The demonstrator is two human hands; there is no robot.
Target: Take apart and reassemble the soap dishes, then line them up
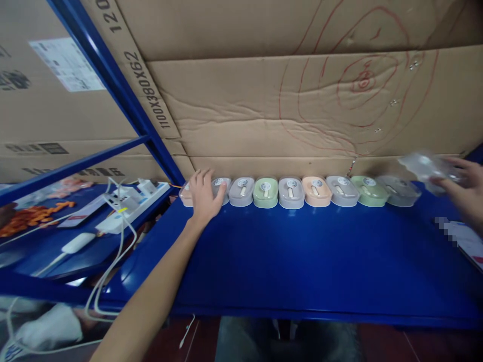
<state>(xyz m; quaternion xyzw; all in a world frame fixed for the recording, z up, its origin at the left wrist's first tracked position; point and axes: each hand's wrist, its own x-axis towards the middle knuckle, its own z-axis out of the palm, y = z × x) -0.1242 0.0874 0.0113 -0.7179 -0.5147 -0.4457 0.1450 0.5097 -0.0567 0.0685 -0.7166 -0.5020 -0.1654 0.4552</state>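
Note:
A row of small rounded boxes with see-through lids runs along the back of the blue table, against the cardboard. My left hand (204,197) lies over the row's left end with fingers apart, covering parts of a pink box (186,196) and a grey box (222,187). Beside them sit another grey box (241,191), a green box (265,192) and an orange box (317,191). At far right my right hand (466,183) grips a translucent plastic container (426,168), raised near the last dark grey box (400,191). Motion blurs this container and the hand.
Behind the blue table (294,256) stands a cardboard wall (234,90) with red rings drawn on it. A blue metal post (124,95) rises at left. Beyond it are a power strip (132,206), cables and orange pieces (30,218). A sheet (466,236) lies at right.

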